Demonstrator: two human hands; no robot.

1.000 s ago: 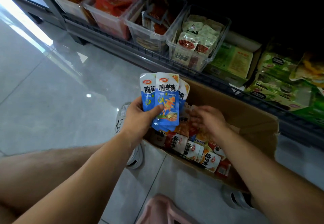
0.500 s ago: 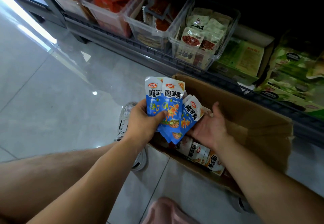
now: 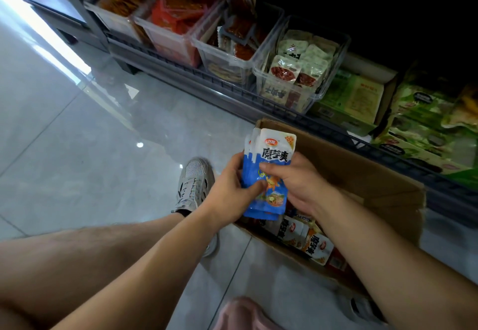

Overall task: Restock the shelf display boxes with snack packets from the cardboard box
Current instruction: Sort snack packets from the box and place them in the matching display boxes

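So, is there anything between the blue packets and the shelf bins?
Nothing visible. The left hand and right hand grip the blue packets above the box; only open air lies between them and the bins. The rail runs low before the bins, which are open on top.

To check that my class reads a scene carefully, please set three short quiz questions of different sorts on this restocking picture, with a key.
1. True or false: the left hand alone holds the stack of packets.
2. Where does the cardboard box stand? A) on the shelf B) on the floor C) on the person's lap
3. Fill in: below their white tops, the held packets are mainly ____.
Key: 1 false, the right hand grips it too; 2 B; 3 blue.
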